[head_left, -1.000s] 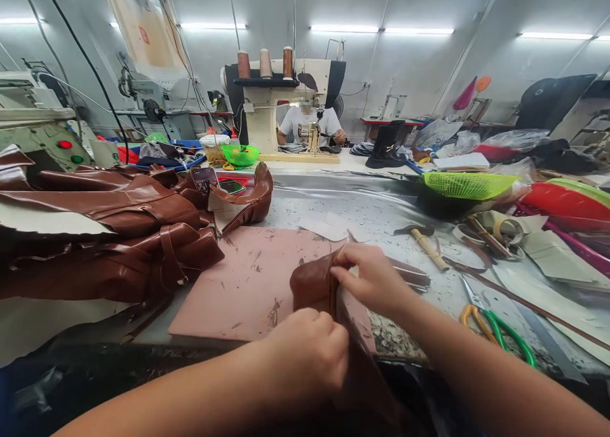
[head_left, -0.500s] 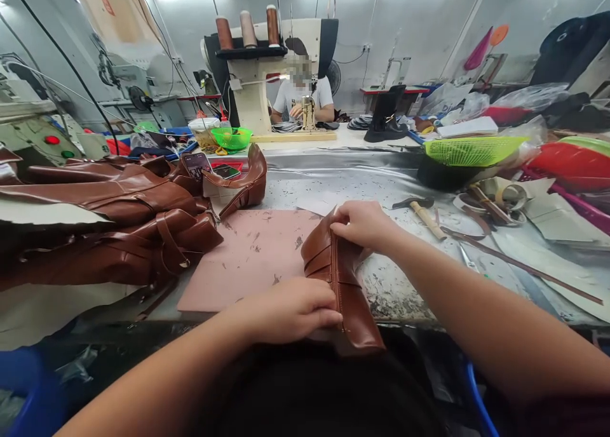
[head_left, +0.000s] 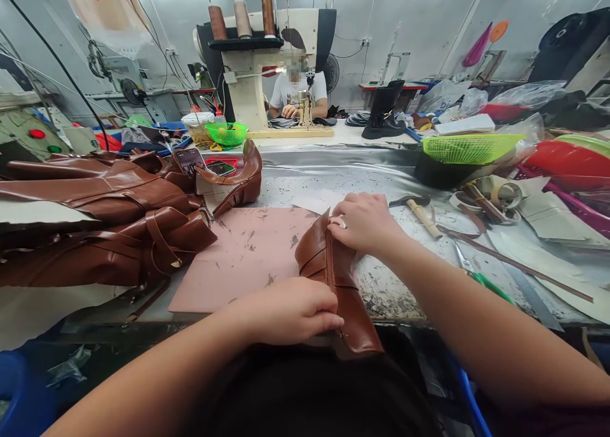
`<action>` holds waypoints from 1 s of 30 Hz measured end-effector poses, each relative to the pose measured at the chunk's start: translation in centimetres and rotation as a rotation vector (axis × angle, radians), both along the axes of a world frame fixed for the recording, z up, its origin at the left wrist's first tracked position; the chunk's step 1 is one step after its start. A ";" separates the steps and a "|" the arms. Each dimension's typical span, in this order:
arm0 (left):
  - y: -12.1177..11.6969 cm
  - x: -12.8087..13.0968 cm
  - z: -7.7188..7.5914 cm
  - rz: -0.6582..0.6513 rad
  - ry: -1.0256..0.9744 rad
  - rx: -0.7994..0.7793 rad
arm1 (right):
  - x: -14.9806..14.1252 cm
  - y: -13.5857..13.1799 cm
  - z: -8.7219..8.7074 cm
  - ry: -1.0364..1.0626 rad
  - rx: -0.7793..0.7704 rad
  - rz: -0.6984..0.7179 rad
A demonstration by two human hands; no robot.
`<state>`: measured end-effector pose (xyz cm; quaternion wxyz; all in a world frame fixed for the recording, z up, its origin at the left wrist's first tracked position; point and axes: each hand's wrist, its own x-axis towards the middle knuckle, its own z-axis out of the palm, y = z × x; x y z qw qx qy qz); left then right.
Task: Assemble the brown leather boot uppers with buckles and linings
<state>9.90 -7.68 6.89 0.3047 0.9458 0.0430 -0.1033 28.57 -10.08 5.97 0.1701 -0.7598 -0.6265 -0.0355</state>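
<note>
- Left hand point(head_left: 298, 310): closed, thumb and fingers pinched on the brown boot upper point(head_left: 355, 313), near the lower end of its zipper point(head_left: 330, 259).
- Right hand point(head_left: 365, 224): fingers curled, thumb and forefinger gripping the upper's far end, by the top of the zipper.
- Boot upper: slanting over the near edge of the workbench point(head_left: 391, 281), partly over the right side of a scuffed pink board point(head_left: 238, 256), near end off the bench.
- Left of board: heap of brown boot uppers point(head_left: 109, 195), straps and buckle showing. Another upper point(head_left: 250, 180) stands bent behind the board, near a phone point(head_left: 190, 161).
- Right of the hands: hammer point(head_left: 422, 218), wooden handle toward the wearer; scissors point(head_left: 493, 288), green on the handles; long brown strip point(head_left: 524, 268).
- Across the bench: person point(head_left: 298, 94) in a white shirt, seated behind a sewing machine point(head_left: 252, 94); black boot point(head_left: 386, 110) to the right.
</note>
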 end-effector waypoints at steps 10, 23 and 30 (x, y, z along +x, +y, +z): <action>-0.1 -1.8 -2.4 0.104 -0.125 -0.003 | -4.5 -9.5 -1.1 0.562 -0.206 0.356; -0.5 -2.7 -3.0 0.172 -0.283 -0.129 | -3.1 -7.9 -2.2 0.485 0.109 0.338; -1.0 -3.9 -4.8 0.303 -0.407 0.024 | 2.1 -1.7 -2.4 -0.049 0.112 0.266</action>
